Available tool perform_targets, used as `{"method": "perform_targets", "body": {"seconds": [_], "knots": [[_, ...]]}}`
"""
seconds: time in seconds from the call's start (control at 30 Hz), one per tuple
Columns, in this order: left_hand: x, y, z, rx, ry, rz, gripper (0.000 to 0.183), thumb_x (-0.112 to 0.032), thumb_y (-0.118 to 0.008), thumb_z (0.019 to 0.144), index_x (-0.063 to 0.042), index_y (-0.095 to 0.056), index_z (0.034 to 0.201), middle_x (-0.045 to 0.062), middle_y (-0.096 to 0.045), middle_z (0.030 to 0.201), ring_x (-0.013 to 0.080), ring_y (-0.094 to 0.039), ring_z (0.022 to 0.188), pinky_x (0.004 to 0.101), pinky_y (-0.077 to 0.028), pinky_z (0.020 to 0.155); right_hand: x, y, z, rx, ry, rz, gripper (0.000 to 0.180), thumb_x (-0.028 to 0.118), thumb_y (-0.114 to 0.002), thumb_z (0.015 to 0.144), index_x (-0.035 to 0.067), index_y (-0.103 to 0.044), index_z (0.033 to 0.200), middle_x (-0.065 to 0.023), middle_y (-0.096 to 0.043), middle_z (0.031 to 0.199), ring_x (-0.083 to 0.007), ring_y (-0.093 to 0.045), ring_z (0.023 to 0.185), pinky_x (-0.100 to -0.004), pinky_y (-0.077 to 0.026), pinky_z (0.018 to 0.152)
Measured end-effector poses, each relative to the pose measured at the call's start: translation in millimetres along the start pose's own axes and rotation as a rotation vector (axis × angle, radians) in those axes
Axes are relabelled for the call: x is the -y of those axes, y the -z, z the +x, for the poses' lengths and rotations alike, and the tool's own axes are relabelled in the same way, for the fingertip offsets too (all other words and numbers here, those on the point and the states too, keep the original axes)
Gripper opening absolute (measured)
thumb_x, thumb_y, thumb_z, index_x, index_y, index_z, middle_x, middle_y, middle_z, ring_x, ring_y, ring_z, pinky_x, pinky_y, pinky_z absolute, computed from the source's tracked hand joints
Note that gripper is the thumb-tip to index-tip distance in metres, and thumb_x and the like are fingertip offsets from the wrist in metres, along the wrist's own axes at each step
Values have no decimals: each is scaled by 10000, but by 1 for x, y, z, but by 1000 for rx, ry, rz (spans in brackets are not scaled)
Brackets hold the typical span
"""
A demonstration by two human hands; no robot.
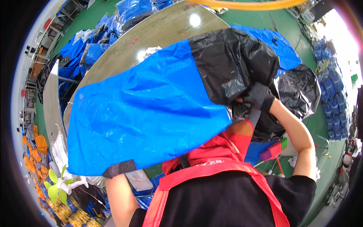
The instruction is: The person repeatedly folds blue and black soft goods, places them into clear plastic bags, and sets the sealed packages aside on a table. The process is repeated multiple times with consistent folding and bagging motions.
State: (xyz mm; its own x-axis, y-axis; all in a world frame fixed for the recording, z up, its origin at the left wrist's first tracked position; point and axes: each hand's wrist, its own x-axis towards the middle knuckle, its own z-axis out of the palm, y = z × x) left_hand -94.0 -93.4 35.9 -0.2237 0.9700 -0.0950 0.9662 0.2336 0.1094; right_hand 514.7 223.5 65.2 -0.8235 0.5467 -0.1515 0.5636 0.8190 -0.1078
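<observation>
A large blue and black plastic tarpaulin piece spreads before me, with a blue field on the left and a crinkled black panel on the right. My right hand, in a dark knitted glove, is closed on the gathered black part near the lower right edge. At the lower left, the dark glove cuff of my left hand meets the blue sheet's edge. The sheet covers that hand's fingers. More crumpled black sheeting and a blue sheet lie to the right and behind.
Under the sheet is a glossy worktable. Wrapped blue bundles lie beyond it. A small green-bladed fan stands at the left, and a broom head at lower right. Bundled blue material is stacked far right. A yellow hoop crosses the top.
</observation>
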Motion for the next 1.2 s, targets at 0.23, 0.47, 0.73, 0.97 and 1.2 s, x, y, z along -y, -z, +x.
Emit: {"method": "perform_targets", "body": {"seconds": [0.23,0.47,0.73,0.97,1.2], "knots": [[73,176,-4,-245,300,72,759,-603,-522,860,-115,-377,1423,195,-387,1443,409,-301,1362,525,-168,1139,4,3,26,328,79,-74,301,363,-625,818,314,-672,1112,-101,-679,864,-314,-644,769,-432,-492,674],[-175,106,142,-261,-525,-6,799,-617,-528,848,-106,-351,1436,210,-375,1445,432,-291,1363,517,-149,1146,35,35,37,527,-86,-46,472,465,-660,772,283,-617,1206,-111,-666,1003,-318,-638,902,-439,-483,796],[-139,5,156,-78,-40,395,917,-775,-484,741,-225,-337,1460,106,-303,1522,378,-234,1407,676,-46,1073,-51,13,40,-238,-430,-277,693,565,-580,810,267,-430,1417,-134,-131,1574,-375,-64,1449,-581,-17,1125],[24,-20,88,70,162,470,716,-572,-421,910,-198,-257,1498,30,-202,1571,344,-202,1427,640,-135,1081,-54,-2,57,-322,-357,-182,680,552,-563,833,227,-429,1415,-163,-314,1493,-393,-201,1404,-562,-107,1125],[-183,33,122,-177,-575,-143,639,-502,-511,897,-115,-431,1400,151,-358,1481,377,-316,1367,588,-159,1111,121,14,-22,-482,193,141,723,561,-670,707,258,-507,1344,-165,-493,1331,-427,-436,1237,-593,-302,1019]]}}
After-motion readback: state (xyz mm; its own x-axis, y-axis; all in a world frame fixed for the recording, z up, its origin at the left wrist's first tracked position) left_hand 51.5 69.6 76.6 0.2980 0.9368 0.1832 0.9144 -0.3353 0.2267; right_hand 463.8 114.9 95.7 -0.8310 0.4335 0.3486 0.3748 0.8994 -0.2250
